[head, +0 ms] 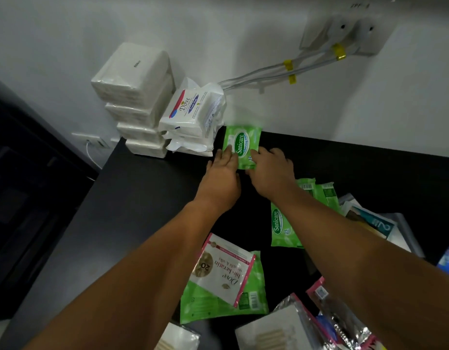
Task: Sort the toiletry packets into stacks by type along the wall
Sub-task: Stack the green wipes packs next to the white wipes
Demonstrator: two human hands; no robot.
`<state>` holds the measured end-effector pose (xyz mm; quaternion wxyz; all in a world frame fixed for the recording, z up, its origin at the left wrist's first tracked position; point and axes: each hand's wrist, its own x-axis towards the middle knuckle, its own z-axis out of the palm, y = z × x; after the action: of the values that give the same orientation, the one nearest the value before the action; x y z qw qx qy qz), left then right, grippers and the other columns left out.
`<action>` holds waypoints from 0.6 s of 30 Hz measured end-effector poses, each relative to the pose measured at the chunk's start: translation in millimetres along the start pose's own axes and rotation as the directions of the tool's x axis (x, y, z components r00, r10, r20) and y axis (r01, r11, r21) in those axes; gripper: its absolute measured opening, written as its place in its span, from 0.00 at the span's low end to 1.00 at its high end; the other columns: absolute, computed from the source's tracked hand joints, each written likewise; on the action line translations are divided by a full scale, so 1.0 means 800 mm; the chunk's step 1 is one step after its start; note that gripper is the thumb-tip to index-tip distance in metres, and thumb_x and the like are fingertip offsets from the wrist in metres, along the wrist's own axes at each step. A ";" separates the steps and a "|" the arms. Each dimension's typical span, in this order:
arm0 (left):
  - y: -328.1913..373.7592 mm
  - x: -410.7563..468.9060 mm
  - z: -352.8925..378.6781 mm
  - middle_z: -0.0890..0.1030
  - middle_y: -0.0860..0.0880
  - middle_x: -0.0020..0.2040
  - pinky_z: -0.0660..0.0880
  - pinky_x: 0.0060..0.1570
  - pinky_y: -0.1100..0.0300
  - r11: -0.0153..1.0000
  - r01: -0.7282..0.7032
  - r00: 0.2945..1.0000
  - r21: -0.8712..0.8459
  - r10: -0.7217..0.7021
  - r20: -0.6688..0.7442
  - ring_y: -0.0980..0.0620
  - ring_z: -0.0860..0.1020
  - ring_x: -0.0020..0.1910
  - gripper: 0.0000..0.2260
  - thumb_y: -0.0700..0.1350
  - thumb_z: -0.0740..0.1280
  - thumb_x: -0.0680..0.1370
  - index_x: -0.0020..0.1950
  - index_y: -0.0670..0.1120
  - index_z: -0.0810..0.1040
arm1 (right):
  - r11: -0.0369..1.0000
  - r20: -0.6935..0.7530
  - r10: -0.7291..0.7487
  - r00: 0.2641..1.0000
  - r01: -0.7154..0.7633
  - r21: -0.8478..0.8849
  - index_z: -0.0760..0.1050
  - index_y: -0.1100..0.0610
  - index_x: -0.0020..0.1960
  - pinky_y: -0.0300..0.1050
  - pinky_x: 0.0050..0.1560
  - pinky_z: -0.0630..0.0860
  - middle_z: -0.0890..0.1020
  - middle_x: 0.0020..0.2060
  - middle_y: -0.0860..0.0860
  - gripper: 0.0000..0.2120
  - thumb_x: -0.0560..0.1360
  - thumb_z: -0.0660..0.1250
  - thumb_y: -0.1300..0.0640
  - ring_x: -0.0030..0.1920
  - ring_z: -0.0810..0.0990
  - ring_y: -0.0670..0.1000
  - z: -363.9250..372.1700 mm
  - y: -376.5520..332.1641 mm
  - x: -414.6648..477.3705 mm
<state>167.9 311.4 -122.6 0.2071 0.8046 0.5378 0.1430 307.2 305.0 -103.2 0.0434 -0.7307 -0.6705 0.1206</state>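
Note:
A green Sanicare wipes packet [242, 142] lies on the black table [132, 198] close to the wall. My left hand [222, 176] holds its left edge and my right hand [270, 170] holds its right lower edge. To its left stand a stack of white Dove packets [190, 114] and a taller stack of plain white tissue packs [135, 97], both against the wall. More green Sanicare packets [281, 228] lie under my right forearm. A white Dove bio-keratin sachet [222, 271] rests on another green packet [248, 299] near me.
Loose packets and foil sachets [344, 322] crowd the table's near right side, with a blue-and-white packet [377, 226] further right. White cables [281, 72] run along the wall from sockets [344, 34]. The table's left edge drops to a dark floor.

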 end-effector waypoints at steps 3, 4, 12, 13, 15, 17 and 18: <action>-0.001 -0.011 0.000 0.64 0.37 0.78 0.59 0.76 0.40 0.998 -0.045 0.996 -0.047 0.042 -0.080 0.39 0.58 0.79 0.24 0.32 0.59 0.78 0.75 0.36 0.67 | 0.999 0.006 0.032 0.999 -0.032 0.038 0.65 0.51 0.75 0.63 0.71 0.61 0.68 0.73 0.50 0.25 0.80 0.63 0.48 0.76 0.59 0.59 0.004 -0.004 0.003; -0.005 -0.013 0.000 0.65 0.37 0.77 0.59 0.75 0.40 0.998 -0.045 0.996 -0.046 0.042 -0.072 0.39 0.59 0.79 0.23 0.33 0.59 0.78 0.74 0.36 0.68 | 0.998 0.017 0.036 0.999 -0.037 0.048 0.64 0.50 0.76 0.64 0.72 0.59 0.67 0.74 0.49 0.25 0.80 0.62 0.48 0.77 0.57 0.59 0.005 -0.006 0.004; -0.016 -0.021 -0.010 0.64 0.37 0.77 0.61 0.74 0.38 0.997 -0.078 0.997 -0.030 0.078 0.016 0.39 0.58 0.79 0.24 0.34 0.60 0.79 0.75 0.35 0.66 | 0.989 0.074 0.042 0.996 -0.052 0.136 0.62 0.52 0.77 0.65 0.73 0.59 0.65 0.76 0.52 0.29 0.79 0.66 0.49 0.77 0.58 0.61 -0.004 -0.015 0.004; -0.013 -0.025 -0.016 0.64 0.37 0.77 0.61 0.74 0.38 0.994 -0.092 0.996 -0.056 0.093 0.005 0.39 0.59 0.79 0.24 0.33 0.60 0.79 0.75 0.35 0.66 | 0.986 0.060 0.038 0.997 -0.047 0.161 0.63 0.54 0.76 0.63 0.72 0.62 0.67 0.75 0.54 0.29 0.78 0.67 0.50 0.76 0.61 0.61 -0.007 -0.015 0.001; -0.006 -0.032 -0.029 0.68 0.38 0.76 0.65 0.73 0.40 0.985 -0.130 0.990 -0.116 0.123 -0.070 0.39 0.65 0.76 0.23 0.31 0.60 0.77 0.74 0.37 0.69 | 0.969 -0.008 0.050 0.999 -0.047 0.243 0.66 0.57 0.74 0.58 0.71 0.66 0.70 0.72 0.57 0.27 0.77 0.68 0.54 0.72 0.67 0.61 -0.018 -0.013 -0.013; 0.000 -0.045 -0.044 0.74 0.40 0.72 0.70 0.70 0.48 0.969 -0.150 0.979 -0.197 0.119 -0.164 0.42 0.73 0.71 0.23 0.30 0.60 0.77 0.72 0.39 0.73 | 0.935 -0.107 0.104 0.989 -0.060 0.350 0.73 0.58 0.69 0.50 0.68 0.69 0.76 0.66 0.57 0.22 0.76 0.69 0.59 0.68 0.73 0.59 -0.031 -0.014 -0.034; 0.003 -0.053 -0.051 0.77 0.41 0.68 0.72 0.68 0.51 0.957 -0.155 0.975 -0.243 0.109 -0.192 0.44 0.76 0.67 0.21 0.30 0.60 0.77 0.70 0.39 0.75 | 0.917 -0.132 0.137 0.982 -0.075 0.393 0.76 0.58 0.67 0.48 0.65 0.70 0.79 0.64 0.56 0.19 0.76 0.68 0.60 0.65 0.76 0.57 -0.039 -0.018 -0.047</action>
<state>135.5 278.5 -86.1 0.2510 0.7894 0.4757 0.2958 297.9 271.9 -65.2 0.2325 -0.7504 -0.5874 0.1944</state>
